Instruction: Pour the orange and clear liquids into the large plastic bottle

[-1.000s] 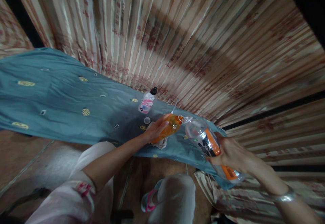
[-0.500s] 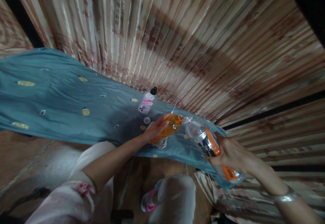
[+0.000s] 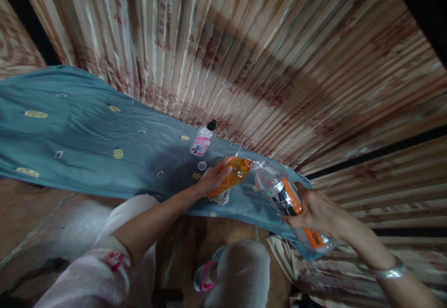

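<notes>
In the head view, the left hand [image 3: 213, 179] is wrapping its fingers [image 3: 223, 172] around an orange bottle [image 3: 234, 175], gripping it near its base and tilting it so its open neck is pointing toward the right. The right hand [image 3: 316, 211] is closing its fingers around a clear bottle [image 3: 284, 195] with an orange and black label, holding it tipped so its mouth is meeting the mouth of the orange bottle, the two necks touching or just beside each other above the desk [image 3: 87, 149]. The desk is wearing a blue cloth with small yellow patches, and both bottles are hovering over its right end, near the front edge. A crumpled rag [image 3: 220, 198] is lying on the cloth under the left hand. A small round cap [image 3: 202, 165] is sitting on the cloth just behind the left hand, and a pink bottle [image 3: 201, 141] with a black top is standing upright near the back edge, against a striped curtain [image 3: 265, 56]. A metal bangle [image 3: 389, 270] is circling the right wrist. The person's knees, in pale trousers, are showing below the front edge.
</notes>
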Demonstrator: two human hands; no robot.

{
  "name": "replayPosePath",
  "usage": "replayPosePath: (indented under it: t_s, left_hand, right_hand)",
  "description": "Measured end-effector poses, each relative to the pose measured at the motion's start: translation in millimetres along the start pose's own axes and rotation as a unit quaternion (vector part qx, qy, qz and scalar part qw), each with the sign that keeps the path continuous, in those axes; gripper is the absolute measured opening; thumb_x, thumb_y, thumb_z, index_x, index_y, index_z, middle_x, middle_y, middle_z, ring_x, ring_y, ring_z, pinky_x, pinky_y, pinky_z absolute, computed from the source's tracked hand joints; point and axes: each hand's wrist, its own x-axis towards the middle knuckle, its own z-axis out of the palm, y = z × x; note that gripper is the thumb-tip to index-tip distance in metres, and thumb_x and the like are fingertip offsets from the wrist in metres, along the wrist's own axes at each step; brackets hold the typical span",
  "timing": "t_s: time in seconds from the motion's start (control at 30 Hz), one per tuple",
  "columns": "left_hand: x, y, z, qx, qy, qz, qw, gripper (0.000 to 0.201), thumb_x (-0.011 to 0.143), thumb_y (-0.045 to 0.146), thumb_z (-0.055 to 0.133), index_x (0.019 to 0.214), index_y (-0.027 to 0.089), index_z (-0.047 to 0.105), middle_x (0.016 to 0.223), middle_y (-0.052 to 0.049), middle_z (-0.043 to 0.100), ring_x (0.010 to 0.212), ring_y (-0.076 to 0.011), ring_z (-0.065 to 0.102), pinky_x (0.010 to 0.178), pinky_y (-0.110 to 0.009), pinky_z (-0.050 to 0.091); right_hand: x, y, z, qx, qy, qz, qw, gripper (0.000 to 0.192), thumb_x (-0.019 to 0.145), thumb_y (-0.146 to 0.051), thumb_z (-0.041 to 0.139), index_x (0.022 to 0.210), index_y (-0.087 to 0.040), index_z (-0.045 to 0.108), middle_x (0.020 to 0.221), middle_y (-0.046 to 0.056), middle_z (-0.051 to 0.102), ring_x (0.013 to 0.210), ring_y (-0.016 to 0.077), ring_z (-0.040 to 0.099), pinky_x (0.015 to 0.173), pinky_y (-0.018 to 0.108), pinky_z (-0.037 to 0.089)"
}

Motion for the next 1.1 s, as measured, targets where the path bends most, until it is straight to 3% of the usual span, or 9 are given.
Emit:
replayPosePath:
  t_s: [0.27,0.43,0.57,0.73,0.87,1.1]
  left_hand:
    - [-1.3,3.8,-1.1,0.004,0.007,0.007,1.000,0.096,0.118,0.092,0.058,0.190,0.029,0.065,0.201,-0.008,0.067,0.194,-0.0429,0.054,0.166,-0.055,0.037]
    - [-0.3,3.3,-1.8,0.009,0.004,0.011,1.000,0.098,0.115,0.094,0.056,0.190,0.033,0.065,0.200,-0.003,0.067,0.195,-0.0394,0.053,0.167,-0.051,0.034]
    - [0.5,1.8,-1.1,0.002,-0.003,0.009,1.000,0.104,0.114,0.096,0.055,0.194,0.030,0.062,0.203,-0.006,0.065,0.194,-0.0401,0.054,0.166,-0.052,0.036]
    - [-0.2,2.7,0.4,-0.004,0.005,0.000,1.000,0.098,0.115,0.094,0.059,0.194,0.036,0.062,0.200,-0.003,0.067,0.192,-0.0403,0.056,0.163,-0.052,0.042]
    - [-1.6,3.6,-2.2,0.002,-0.003,-0.003,1.000,0.096,0.119,0.089,0.060,0.195,0.030,0.060,0.203,-0.006,0.065,0.194,-0.0418,0.052,0.166,-0.052,0.037]
    - [-0.1,-2.3,-0.7,-0.006,0.003,0.002,1.000,0.101,0.114,0.099,0.058,0.193,0.035,0.062,0.201,-0.004,0.066,0.194,-0.0376,0.054,0.168,-0.055,0.035]
  right_hand:
    - [0.4,-0.4,0.4,-0.018,0.011,0.004,1.000,0.045,0.080,-0.055,0.093,0.091,-0.035,0.054,0.066,-0.006,0.057,0.066,0.0243,0.064,0.066,0.037,0.040]
    - [0.5,0.5,1.7,-0.017,0.009,0.006,1.000,0.048,0.079,-0.054,0.094,0.089,-0.036,0.051,0.065,-0.006,0.056,0.066,0.0249,0.064,0.066,0.037,0.041]
    - [0.2,-0.8,1.4,-0.010,0.020,0.008,1.000,0.047,0.079,-0.052,0.094,0.090,-0.037,0.051,0.066,-0.006,0.058,0.066,0.0254,0.065,0.068,0.037,0.042]
    - [0.1,-1.4,1.6,-0.004,0.019,0.013,1.000,0.049,0.077,-0.053,0.094,0.089,-0.037,0.050,0.067,-0.005,0.060,0.066,0.0258,0.066,0.067,0.037,0.042]
    - [0.0,0.5,3.0,0.002,0.018,0.000,1.000,0.044,0.079,-0.052,0.092,0.088,-0.036,0.052,0.067,-0.004,0.062,0.067,0.0263,0.068,0.067,0.037,0.044]
    - [-0.3,-2.0,2.7,0.008,0.004,0.018,1.000,0.042,0.078,-0.053,0.089,0.094,-0.035,0.055,0.070,-0.005,0.061,0.070,0.0276,0.071,0.070,0.038,0.046]
